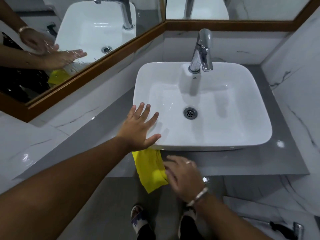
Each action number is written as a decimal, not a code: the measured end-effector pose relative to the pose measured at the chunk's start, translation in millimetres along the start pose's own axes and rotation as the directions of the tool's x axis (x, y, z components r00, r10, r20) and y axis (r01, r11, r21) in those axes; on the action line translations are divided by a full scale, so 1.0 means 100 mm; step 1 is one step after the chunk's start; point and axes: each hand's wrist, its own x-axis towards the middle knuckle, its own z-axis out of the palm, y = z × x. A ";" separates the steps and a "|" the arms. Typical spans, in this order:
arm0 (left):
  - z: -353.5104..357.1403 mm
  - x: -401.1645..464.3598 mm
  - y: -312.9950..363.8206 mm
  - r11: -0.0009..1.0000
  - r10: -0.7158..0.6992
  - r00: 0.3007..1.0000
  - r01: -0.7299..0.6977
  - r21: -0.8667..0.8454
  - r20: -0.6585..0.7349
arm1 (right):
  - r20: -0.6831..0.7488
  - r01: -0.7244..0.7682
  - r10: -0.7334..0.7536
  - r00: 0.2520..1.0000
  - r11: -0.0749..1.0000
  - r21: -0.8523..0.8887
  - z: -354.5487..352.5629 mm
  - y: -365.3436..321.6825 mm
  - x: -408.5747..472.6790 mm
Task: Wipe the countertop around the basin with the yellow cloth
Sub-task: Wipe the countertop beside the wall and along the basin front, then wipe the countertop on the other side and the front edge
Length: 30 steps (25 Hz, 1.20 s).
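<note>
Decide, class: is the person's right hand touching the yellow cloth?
Touching. The head view shows the right hand with its fingers lying on the yellow cloth at its right edge, with no gap between them.

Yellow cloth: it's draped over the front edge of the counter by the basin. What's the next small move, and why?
Probably close the right hand on the yellow cloth and pull it fully up onto the grey countertop. The cloth hangs partly over the front edge, the right fingers only touch its side, and the left hand is spread open over the basin rim, not holding anything.
</note>
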 end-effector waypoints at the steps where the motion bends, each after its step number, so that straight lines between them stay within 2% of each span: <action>1: -0.01 0.00 0.01 1.000 -0.006 1.000 0.006 0.001 -0.008 | -0.109 0.024 -0.030 0.994 0.998 -0.055 -0.22 0.13 0.02; 2: -0.03 -0.01 0.02 1.000 -0.017 1.000 0.017 0.003 -0.023 | -0.182 -0.021 -0.001 0.983 0.992 -0.121 -0.39 0.27 0.09; 3: -0.06 -0.03 0.05 0.999 -0.045 0.998 0.045 -0.005 -0.046 | -0.188 -0.108 0.073 0.980 0.976 -0.187 -0.52 0.42 0.22; 5: -0.06 -0.14 0.15 0.975 -0.211 0.972 0.201 -0.097 -0.105 | -0.080 -0.252 0.239 0.968 0.907 -0.338 -0.66 0.62 0.49; 7: 0.10 -0.40 0.30 0.863 -0.467 0.875 0.421 -0.278 -0.128 | 0.059 -0.274 0.328 0.943 0.863 -0.425 -0.57 0.71 0.62; 8: 0.23 -0.60 0.39 0.817 -0.534 0.837 0.476 -0.326 -0.115 | 0.094 -0.253 0.322 0.942 0.866 -0.432 -0.51 0.69 0.67; 10: 0.54 -0.92 0.64 0.801 -0.539 0.840 0.489 -0.345 -0.063 | 0.135 -0.202 0.278 0.951 0.892 -0.405 -0.39 0.52 0.78; 13: 0.95 -0.96 0.98 0.842 -0.394 0.909 0.417 -0.343 0.138 | 0.183 -0.113 0.179 0.967 0.941 -0.320 -0.14 0.10 1.06; 15: 1.11 -0.87 0.93 0.877 -0.333 0.926 0.374 -0.302 0.178 | 0.207 -0.077 0.141 0.968 0.953 -0.294 -0.01 -0.09 1.19; 17: 1.19 -0.99 0.57 0.880 -0.395 0.906 0.421 -0.218 0.154 | 0.208 -0.089 0.149 0.967 0.958 -0.273 0.02 -0.09 1.23; 20: 1.16 -1.53 -0.11 0.795 -0.565 0.815 0.580 -0.181 0.131 | 0.215 -0.091 0.152 0.965 0.959 -0.270 0.02 -0.04 1.24; 21: 1.15 -1.72 -0.21 0.827 -0.529 0.844 0.536 -0.169 0.089 | 0.219 -0.076 0.142 0.965 0.956 -0.282 0.03 -0.05 1.24; 22: 1.16 -1.85 -0.24 0.886 -0.433 0.900 0.435 -0.158 0.051 | 0.219 -0.067 0.135 0.966 0.954 -0.292 0.04 -0.07 1.25; 24: 1.14 -1.78 -0.15 0.970 -0.153 0.980 0.173 -0.171 0.125 | 0.219 -0.071 0.140 0.966 0.953 -0.296 0.04 -0.10 1.25; 26: 1.23 -1.36 -0.23 0.980 0.085 0.995 -0.074 -0.182 0.054 | 0.228 -0.084 0.152 0.962 0.955 -0.284 0.03 -0.11 1.25; 27: 1.26 -1.12 -0.32 0.981 0.121 0.993 -0.117 -0.157 0.012 | 0.229 -0.088 0.154 0.961 0.957 -0.275 0.03 -0.11 1.25; 28: 1.30 -0.93 -0.43 0.989 0.041 0.999 -0.042 -0.139 -0.013 | 0.228 -0.089 0.154 0.961 0.958 -0.273 0.02 -0.10 1.24; 29: 1.32 -0.83 -0.56 0.971 -0.188 0.981 0.178 -0.160 -0.051 | 0.226 -0.083 0.148 0.963 0.958 -0.274 0.01 -0.11 1.26; 30: 1.32 -0.85 -0.71 0.867 -0.475 0.878 0.455 -0.205 -0.058 | 0.228 -0.075 0.141 0.963 0.958 -0.275 0.02 -0.12 1.27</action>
